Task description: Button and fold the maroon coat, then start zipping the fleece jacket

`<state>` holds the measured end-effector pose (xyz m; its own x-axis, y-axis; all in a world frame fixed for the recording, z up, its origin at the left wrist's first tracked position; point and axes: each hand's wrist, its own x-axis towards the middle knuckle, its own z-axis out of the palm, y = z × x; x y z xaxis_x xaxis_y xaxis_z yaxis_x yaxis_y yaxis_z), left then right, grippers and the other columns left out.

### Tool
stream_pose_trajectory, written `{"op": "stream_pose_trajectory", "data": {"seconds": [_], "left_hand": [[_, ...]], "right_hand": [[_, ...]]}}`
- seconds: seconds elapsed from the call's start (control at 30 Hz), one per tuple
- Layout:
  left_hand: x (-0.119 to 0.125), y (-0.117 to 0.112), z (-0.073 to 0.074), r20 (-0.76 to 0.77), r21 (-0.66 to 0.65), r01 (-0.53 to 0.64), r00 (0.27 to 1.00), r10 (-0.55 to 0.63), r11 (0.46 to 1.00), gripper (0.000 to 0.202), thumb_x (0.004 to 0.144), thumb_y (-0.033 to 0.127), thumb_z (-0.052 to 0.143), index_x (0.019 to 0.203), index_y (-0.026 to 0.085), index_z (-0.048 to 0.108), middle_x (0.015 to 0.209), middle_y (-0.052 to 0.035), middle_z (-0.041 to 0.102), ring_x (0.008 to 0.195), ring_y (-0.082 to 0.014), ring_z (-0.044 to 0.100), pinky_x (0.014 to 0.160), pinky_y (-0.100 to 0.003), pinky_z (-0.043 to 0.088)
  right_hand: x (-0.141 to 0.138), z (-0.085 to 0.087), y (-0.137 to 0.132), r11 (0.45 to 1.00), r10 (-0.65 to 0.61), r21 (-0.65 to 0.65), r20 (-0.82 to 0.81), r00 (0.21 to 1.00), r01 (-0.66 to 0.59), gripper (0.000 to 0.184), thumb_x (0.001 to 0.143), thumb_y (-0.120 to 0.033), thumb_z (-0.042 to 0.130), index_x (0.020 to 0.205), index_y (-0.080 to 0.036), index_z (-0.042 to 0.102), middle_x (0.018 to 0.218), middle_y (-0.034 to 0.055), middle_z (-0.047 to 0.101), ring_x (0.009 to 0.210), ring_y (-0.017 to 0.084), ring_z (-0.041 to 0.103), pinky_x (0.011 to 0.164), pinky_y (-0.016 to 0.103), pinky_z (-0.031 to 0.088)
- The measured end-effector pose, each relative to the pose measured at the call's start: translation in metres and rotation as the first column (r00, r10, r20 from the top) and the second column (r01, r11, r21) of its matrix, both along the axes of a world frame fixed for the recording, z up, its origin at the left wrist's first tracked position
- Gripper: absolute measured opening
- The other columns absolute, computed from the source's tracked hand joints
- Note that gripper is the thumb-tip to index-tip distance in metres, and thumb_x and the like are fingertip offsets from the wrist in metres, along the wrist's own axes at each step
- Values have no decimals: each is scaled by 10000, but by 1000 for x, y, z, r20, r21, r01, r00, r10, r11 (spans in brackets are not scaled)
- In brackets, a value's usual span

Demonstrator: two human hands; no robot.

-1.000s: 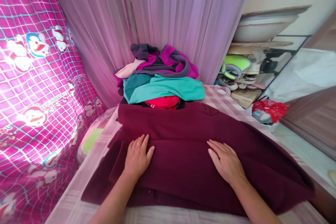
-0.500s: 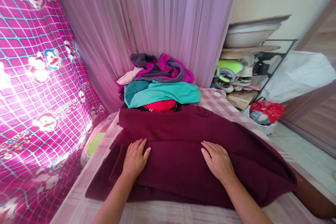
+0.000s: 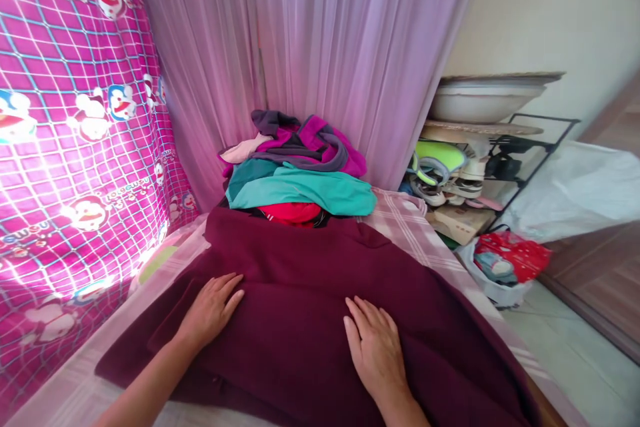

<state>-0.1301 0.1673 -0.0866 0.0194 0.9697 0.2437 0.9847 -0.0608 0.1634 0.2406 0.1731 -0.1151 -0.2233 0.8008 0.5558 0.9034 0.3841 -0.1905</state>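
A dark maroon garment (image 3: 300, 340), which looks like a coat, lies spread and partly folded across the bed in front of me. My left hand (image 3: 213, 307) rests flat on its left part, fingers stretched forward along a fold line. On the right of the same fold, my right hand (image 3: 375, 343) lies palm down with the fingers extended. Neither hand grips the cloth. A small button shows near the garment's lower left edge. Its front right part runs out of view.
Behind the garment sits a pile of clothes with a teal piece (image 3: 320, 190) and a red piece (image 3: 293, 212). A purple curtain (image 3: 320, 33) hangs at the back, a pink patterned cloth (image 3: 75, 167) at left. At right stand a shoe rack (image 3: 550, 153) and a bag (image 3: 515, 257).
The view has shifted, so the garment appears nearer and lower. Both hands stay flat on the cloth; the right hand appears closer to the left and its fingers point more forward.
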Motion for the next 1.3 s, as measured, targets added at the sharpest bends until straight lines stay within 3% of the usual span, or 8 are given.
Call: {"op": "stream_pose_trajectory", "data": {"seconds": [0.3, 0.4, 0.53, 0.6, 0.7, 0.87, 1.07, 1.3], "left_hand": [[7, -3, 2, 42, 31, -7, 999, 5, 999, 469, 987, 451, 359, 1291, 228, 637, 1321, -95, 651, 1242, -236, 574, 1142, -451, 349], [14, -1, 13, 30, -9, -15, 999, 15, 1000, 472, 994, 422, 337, 1255, 193, 658, 1294, -112, 665, 1223, -245, 586, 1114, -445, 372], [15, 9, 41, -8, -149, -33, 999, 32, 988, 467, 998, 372, 309, 1050, 188, 735, 1108, -111, 738, 1052, -240, 672, 977, -371, 475], [6, 18, 55, -30, -161, -98, 995, 94, 982, 429, 983, 347, 335, 984, 196, 736, 1047, -114, 743, 997, -247, 685, 921, -364, 496], [-21, 33, 67, -53, -125, -215, 976, 210, 969, 358, 952, 296, 376, 1049, 176, 700, 1102, -143, 713, 1060, -269, 661, 934, -382, 482], [-63, 57, 60, -73, -144, -412, 911, 406, 900, 386, 887, 401, 496, 1113, 134, 657, 1135, -206, 688, 1091, -318, 650, 924, -413, 488], [-79, 76, 43, -84, -200, -473, 881, 467, 858, 419, 864, 492, 492, 1030, 166, 696, 1073, -185, 722, 1040, -355, 666, 859, -450, 511], [-99, 76, 46, -4, -162, -548, 832, 555, 821, 401, 854, 458, 461, 1080, 205, 675, 1043, -141, 731, 933, -341, 690, 700, -428, 539]], "right_hand": [[2, -1, 2, 1000, 20, 18, -10, 1000, -20, 439, 1013, -398, 342, 1200, -221, 698, 1211, 106, 708, 1107, 281, 645, 1007, 480, 412], [3, -3, 3, 999, 25, 37, -7, 1000, -25, 459, 1016, -418, 323, 1176, -227, 709, 1182, 104, 720, 1082, 272, 657, 987, 465, 426], [5, -4, 6, 998, 27, 52, 3, 1000, -27, 465, 1010, -418, 319, 1152, -230, 719, 1162, 98, 729, 1056, 254, 668, 970, 436, 440], [5, -3, 7, 999, 23, 48, 5, 1000, -23, 459, 1002, -399, 327, 1147, -219, 723, 1159, 101, 731, 1054, 251, 671, 967, 431, 446], [2, 1, 7, 1000, 11, 12, 14, 1000, -12, 454, 987, -386, 342, 1125, -207, 736, 1148, 108, 735, 1042, 253, 680, 955, 435, 465], [4, 30, 16, 991, 40, -129, 32, 999, -35, 465, 984, -385, 327, 1117, -222, 742, 1156, 79, 735, 1061, 237, 684, 948, 422, 506], [37, 77, 68, 991, -12, -135, 86, 996, 24, 419, 939, -353, 394, 1149, -215, 730, 1210, 86, 711, 1113, 244, 662, 999, 411, 491], [78, 88, 145, 931, -211, -273, 135, 968, 241, 446, 913, -337, 426, 1233, -177, 692, 1243, 119, 691, 1133, 291, 642, 983, 415, 479]]}}
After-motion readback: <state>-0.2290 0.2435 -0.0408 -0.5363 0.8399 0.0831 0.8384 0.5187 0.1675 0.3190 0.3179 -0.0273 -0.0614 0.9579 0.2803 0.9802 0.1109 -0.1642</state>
